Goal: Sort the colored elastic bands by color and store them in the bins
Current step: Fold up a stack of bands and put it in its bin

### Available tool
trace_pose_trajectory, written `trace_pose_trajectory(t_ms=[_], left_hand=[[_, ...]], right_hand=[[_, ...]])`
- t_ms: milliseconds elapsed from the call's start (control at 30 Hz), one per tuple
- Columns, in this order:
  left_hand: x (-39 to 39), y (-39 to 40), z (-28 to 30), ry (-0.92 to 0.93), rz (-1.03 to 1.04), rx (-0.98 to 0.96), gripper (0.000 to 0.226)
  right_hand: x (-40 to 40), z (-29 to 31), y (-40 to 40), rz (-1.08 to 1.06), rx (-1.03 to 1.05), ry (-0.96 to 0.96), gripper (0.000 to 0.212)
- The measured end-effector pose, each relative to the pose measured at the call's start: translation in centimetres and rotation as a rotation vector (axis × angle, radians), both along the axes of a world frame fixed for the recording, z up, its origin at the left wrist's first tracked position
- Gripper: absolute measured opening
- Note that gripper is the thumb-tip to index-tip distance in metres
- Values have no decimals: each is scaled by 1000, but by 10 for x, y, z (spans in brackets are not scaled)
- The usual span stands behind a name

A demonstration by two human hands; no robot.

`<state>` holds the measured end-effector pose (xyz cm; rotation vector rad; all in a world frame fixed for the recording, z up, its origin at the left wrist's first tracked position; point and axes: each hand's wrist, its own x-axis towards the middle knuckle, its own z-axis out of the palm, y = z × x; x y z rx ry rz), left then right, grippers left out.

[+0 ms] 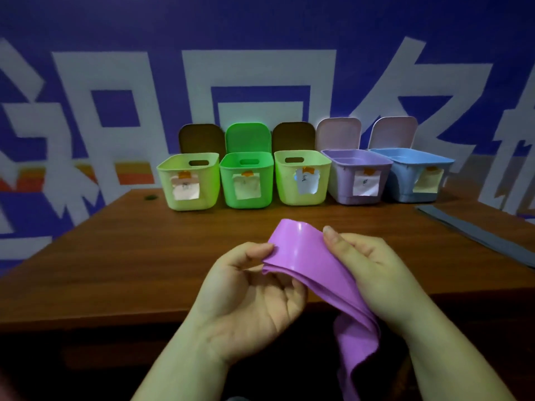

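While both hands work above the near edge of the table [115, 256], 1 purple band [304, 256] is folded between them: left hand [249, 296] pinches its left edge with thumb and fingers, right hand [373, 273] grips the right side, fingers curled behind. Band is thin, glossy, smooth, layered at the fold; its tail hangs down past the table edge between the wrists

5 plastic bins in 1 row at the far edge, against the wall, lids standing up behind them:
- 2 pale yellow-green bins [188, 180] [301, 180], brown lids, slot handles
- 1 bright green bin [246, 180], green lid, between those 2
- 1 lilac bin [357, 176], pinkish lid, lower and wider
- 1 blue bin [417, 176], pinkish lid, far right

Each bin carries 1 paper label taped on its front; writing too blurred to read. Table is brown wood-grain. 1 flat grey strip [474, 230] lies at the right edge. 1 small dark speck [151, 197] sits left of the bins
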<state>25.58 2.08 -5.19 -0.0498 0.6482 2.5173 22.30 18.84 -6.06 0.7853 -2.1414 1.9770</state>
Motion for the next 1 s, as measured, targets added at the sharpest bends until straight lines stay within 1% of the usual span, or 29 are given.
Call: trace_pose_trajectory(t_ms=[67,100,167,233,267,300,333,367,400,433,500,600,633,733,767,833,900,967,1000], left_hand=[[21,-8,-16,4,-17,46,49],[30,-9,-24,-11,-9,61,52],[44,-10,-40,-64,51,43,44],[54,-8,-54,-99,124,-1,35],[58,-6,-60,-110,151,-27,29],[60,-4,-67,-115,174,-55,21],[63,-1,-71,-111,193,-84,14],[64,1,-76,-100,214,-112,11],[65,4,-80,-86,241,-140,10],[65,7,-86,-67,275,-171,11],[63,11,-97,-4,334,-221,20],[62,15,-109,80,415,-350,48],[63,15,-115,110,440,-374,51],[65,14,-127,185,455,-423,53],[63,13,-133,178,462,-433,48],[60,12,-142,121,476,-449,30],[62,12,-149,100,473,-472,22],[68,13,-154,144,479,-502,27],[72,14,-155,160,485,-519,30]], right_hand=[[9,-30,-14,34,-25,-62,82],[13,-45,-20,51,-33,-99,87],[23,-73,-33,74,-60,-197,88],[32,-95,-42,50,-58,-265,86],[36,-103,-43,5,-27,-260,82],[41,-107,-43,-61,9,-231,72],[46,-108,-40,-139,35,-189,58],[51,-107,-36,-219,37,-146,46],[57,-104,-33,-281,26,-102,40],[63,-100,-30,-313,15,-66,39],[76,-92,-31,-292,9,-41,35],[87,-91,-36,-250,39,-112,32],[88,-93,-38,-252,49,-128,34],[89,-106,-40,-255,45,-172,35],[90,-109,-41,-255,40,-188,35],[92,-117,-41,-252,39,-215,32],[92,-123,-40,-254,43,-251,23],[91,-129,-38,-238,56,-276,7],[90,-133,-36,-238,68,-268,13]])
